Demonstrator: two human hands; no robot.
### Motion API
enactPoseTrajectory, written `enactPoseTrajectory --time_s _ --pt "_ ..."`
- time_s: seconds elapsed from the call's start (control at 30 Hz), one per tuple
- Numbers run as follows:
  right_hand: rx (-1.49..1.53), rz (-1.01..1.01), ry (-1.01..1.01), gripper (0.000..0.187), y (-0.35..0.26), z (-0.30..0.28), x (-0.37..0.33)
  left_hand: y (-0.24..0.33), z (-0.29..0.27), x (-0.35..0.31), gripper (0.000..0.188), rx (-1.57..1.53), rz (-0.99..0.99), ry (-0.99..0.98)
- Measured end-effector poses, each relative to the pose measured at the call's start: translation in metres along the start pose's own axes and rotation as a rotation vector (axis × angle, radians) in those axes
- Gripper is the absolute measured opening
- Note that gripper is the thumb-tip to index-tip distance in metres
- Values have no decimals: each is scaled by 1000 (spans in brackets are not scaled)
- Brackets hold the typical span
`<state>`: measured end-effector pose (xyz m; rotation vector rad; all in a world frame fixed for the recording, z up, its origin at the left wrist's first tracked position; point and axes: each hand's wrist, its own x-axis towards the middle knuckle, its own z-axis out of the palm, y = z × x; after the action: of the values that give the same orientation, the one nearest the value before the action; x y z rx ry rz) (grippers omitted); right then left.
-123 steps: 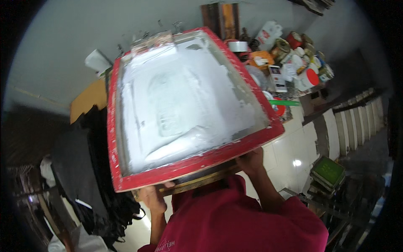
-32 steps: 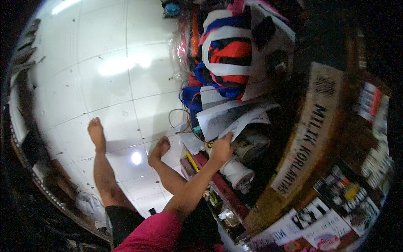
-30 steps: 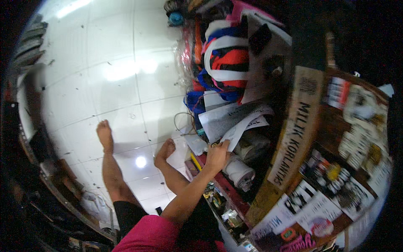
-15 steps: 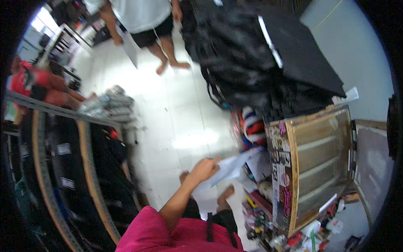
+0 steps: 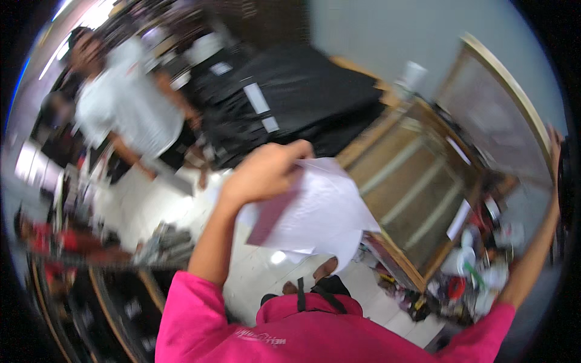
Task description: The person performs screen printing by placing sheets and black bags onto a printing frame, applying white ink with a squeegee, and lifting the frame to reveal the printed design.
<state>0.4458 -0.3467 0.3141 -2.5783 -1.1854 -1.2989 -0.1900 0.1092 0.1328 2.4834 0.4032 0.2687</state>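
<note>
My left hand [image 5: 266, 172] is closed on the upper edge of several loose white paper sheets [image 5: 324, 209], which hang down in front of my body. One sheet's corner looks shaded and greyish pink. My right arm reaches far out to the right, and my right hand [image 5: 555, 142] is up beside a dark object [image 5: 564, 181] at the rim of the view. The top corner of a leaning framed screen [image 5: 484, 115] is close to that hand. Its fingers are small and smeared, so their hold does not show.
A wooden frame with slats [image 5: 417, 181] stands to the right, and jars and clutter [image 5: 466, 260] lie beside it. Black cloth [image 5: 290, 97] covers a stack ahead. A person in a white shirt [image 5: 127, 103] stands at the left, above racks [image 5: 121, 302] of black goods.
My left hand has lifted the paper sheets higher. My right arm has come into view, stretched to the right. The view has swung, and the other person now appears farther left.
</note>
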Motion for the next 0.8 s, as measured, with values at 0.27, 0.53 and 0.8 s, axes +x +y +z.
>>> enactPoseTrajectory --time_s 0.27,0.53,0.8 --pt "329 247 -65 58 -92 -55 23 81 96 254 30 57 351 -230" --pt "367 360 -52 53 -96 -59 32 147 265 417 45 304 503 -455" --pt "352 431 -93 52 -106 -64 35 122 343 428 62 229 446 -5"
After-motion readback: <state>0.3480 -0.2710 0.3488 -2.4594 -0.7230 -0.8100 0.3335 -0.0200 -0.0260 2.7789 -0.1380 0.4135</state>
